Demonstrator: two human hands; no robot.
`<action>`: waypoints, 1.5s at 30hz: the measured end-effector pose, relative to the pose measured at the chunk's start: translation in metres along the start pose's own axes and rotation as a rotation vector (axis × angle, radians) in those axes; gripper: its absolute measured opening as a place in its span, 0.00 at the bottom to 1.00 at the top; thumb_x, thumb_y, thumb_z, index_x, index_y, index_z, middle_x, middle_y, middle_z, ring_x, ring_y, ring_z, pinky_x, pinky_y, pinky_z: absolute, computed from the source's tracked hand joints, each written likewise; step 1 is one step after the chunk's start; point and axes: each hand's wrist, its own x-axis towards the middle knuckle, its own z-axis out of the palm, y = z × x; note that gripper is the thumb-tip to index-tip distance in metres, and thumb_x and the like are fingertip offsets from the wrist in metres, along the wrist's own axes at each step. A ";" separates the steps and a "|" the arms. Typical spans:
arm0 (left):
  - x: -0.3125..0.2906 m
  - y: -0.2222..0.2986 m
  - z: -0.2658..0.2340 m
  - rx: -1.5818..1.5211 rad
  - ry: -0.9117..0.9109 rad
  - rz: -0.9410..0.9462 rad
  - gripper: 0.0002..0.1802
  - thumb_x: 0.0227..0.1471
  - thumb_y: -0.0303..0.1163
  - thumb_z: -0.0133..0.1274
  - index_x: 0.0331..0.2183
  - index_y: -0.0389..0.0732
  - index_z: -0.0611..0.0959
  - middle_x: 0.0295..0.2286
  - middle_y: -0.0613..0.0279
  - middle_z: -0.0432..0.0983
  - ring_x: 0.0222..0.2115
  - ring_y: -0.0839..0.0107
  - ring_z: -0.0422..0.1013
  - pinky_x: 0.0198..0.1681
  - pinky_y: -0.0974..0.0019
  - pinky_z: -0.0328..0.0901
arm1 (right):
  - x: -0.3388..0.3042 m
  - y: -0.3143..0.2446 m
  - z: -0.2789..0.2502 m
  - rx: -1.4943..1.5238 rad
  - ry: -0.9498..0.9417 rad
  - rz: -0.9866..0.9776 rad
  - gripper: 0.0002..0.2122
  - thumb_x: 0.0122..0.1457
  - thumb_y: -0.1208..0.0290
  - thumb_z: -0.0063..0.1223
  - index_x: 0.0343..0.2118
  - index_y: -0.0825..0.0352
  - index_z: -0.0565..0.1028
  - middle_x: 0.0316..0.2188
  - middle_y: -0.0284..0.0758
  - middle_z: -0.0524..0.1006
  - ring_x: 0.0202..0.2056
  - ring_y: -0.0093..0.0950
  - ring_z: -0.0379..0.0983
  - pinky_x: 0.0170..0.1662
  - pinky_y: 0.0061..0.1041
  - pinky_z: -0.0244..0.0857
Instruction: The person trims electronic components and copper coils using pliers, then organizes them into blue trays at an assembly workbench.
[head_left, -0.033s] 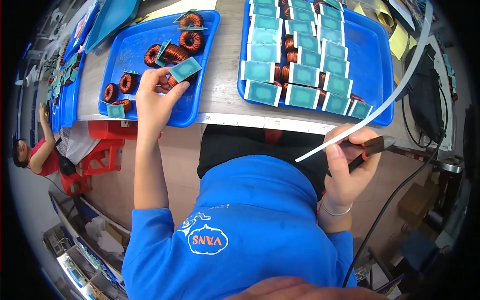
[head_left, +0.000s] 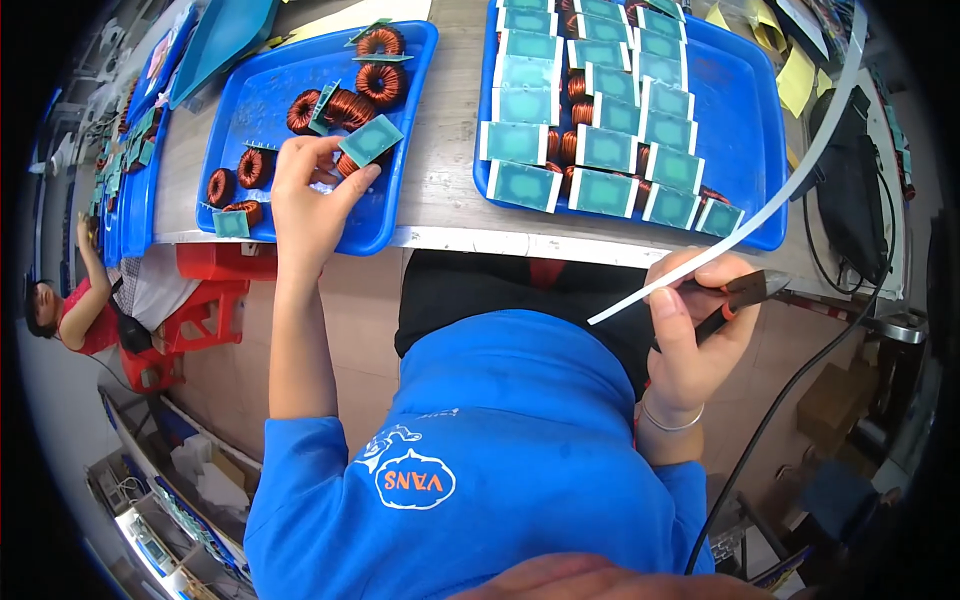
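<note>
Over the left blue tray (head_left: 222,115), my left hand (head_left: 312,200) pinches a copper-wound toroid coil (head_left: 371,141) by its windings; its flat green board faces up. Several more copper coils (head_left: 345,107) with green boards lie in that tray. My right hand (head_left: 695,335) is closed on a white strip (head_left: 690,265), between thumb and fingertips, and on a pair of cutting pliers (head_left: 745,290) with red and black handles, tucked in the same hand. The strip's cut end points down left in front of my shirt, and its length curves away to the upper right.
The right blue tray (head_left: 740,140) holds rows of coils with green boards and white edge strips (head_left: 605,190). A black bag (head_left: 850,190) and cable lie to the right. Another person (head_left: 85,310) works at far left beside red stools (head_left: 205,310).
Almost nothing differs. Both hands keep their holds, with only very slight shifts. The person at far left has moved an arm a little.
</note>
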 end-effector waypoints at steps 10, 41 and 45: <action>-0.006 0.076 0.007 -1.394 -0.152 -0.168 0.31 0.51 0.32 0.42 0.55 0.37 0.51 0.43 0.43 0.63 0.41 0.52 0.66 0.40 0.53 0.67 | 0.006 0.004 -0.001 0.133 -0.047 -0.019 0.14 0.46 0.87 0.48 0.35 0.68 0.61 0.28 0.41 0.70 0.29 0.24 0.67 0.33 0.20 0.62; -0.057 0.123 0.080 -1.073 -0.434 0.282 0.41 0.25 0.18 0.52 0.47 0.36 0.57 0.38 0.55 0.54 0.35 0.70 0.61 0.37 0.71 0.59 | -0.004 0.002 -0.004 0.178 -0.001 0.072 0.16 0.47 0.88 0.46 0.39 0.69 0.58 0.28 0.41 0.70 0.33 0.28 0.71 0.35 0.24 0.66; -0.056 0.122 0.079 -1.055 -0.449 0.300 0.41 0.24 0.18 0.51 0.47 0.35 0.57 0.37 0.55 0.54 0.34 0.69 0.60 0.37 0.70 0.59 | -0.005 0.003 -0.004 0.151 -0.009 0.043 0.17 0.46 0.89 0.46 0.39 0.70 0.58 0.29 0.40 0.69 0.33 0.28 0.71 0.35 0.24 0.66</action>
